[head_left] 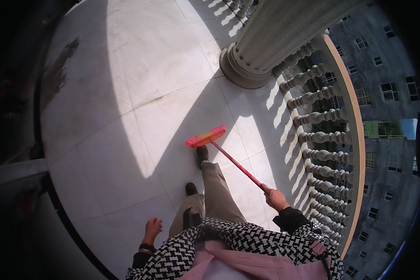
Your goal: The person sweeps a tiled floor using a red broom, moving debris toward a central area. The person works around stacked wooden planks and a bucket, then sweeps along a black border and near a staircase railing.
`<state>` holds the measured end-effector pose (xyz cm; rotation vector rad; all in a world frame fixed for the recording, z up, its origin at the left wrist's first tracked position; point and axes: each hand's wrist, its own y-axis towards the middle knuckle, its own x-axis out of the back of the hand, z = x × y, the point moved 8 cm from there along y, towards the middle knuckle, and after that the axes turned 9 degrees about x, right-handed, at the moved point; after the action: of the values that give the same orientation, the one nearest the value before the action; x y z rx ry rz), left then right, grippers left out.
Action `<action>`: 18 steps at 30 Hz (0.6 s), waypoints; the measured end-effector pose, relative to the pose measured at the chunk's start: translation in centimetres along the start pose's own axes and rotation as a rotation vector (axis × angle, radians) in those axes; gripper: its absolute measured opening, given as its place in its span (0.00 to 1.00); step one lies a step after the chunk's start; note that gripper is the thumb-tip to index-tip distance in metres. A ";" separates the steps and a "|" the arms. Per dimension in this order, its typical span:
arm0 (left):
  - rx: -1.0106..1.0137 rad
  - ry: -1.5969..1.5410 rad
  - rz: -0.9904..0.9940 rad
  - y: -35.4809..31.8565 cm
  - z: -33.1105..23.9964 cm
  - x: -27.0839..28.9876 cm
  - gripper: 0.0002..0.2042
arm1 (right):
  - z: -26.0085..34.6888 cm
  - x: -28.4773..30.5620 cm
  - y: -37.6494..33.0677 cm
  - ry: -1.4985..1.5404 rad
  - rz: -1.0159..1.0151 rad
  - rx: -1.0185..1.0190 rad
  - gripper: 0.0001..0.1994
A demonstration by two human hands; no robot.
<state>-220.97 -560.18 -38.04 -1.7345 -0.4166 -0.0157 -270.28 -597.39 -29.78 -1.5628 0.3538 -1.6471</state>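
My right hand [276, 199] is closed around the upper end of a broom's red handle. The handle slants up and left to the broom [205, 136], whose wide head has pink-red and yellow bristles and is just in front of my forward shoe. My left hand [153, 229] hangs low at my left side, holding nothing, its fingers loosely bent and a little apart. A dark band circles that wrist. Below the broom head are my dark shoes [191, 188] and beige trousers [218, 193], one foot ahead of the other.
Pale floor tiles [158, 79] carry strong sun and shadow patches. A thick round column [252, 65] stands ahead to the right. Along the right runs a stone balustrade [329, 137] with a tan rail; grey buildings lie beyond. A dark-framed edge [60, 210] borders the left.
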 end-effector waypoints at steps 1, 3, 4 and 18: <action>-0.001 0.049 0.009 -0.4 1.3 0.2 0.13 | 4.0 -1.4 3.1 -0.014 -0.029 0.100 0.24; 0.006 0.113 0.009 -1.3 3.5 1.0 0.13 | 10.5 -3.8 8.8 0.047 -0.079 0.240 0.24; 0.005 0.123 0.003 -1.7 4.3 1.5 0.13 | 13.1 -4.8 11.0 -0.015 -0.075 0.287 0.24; 0.115 -0.030 0.031 -3.6 9.2 -2.1 0.13 | -23.5 3.0 -3.8 -0.613 0.099 -0.383 0.14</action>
<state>-225.97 -551.51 -37.07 -1.6290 -0.4051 0.0557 -293.12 -604.79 -29.55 -2.2007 0.4192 -0.9860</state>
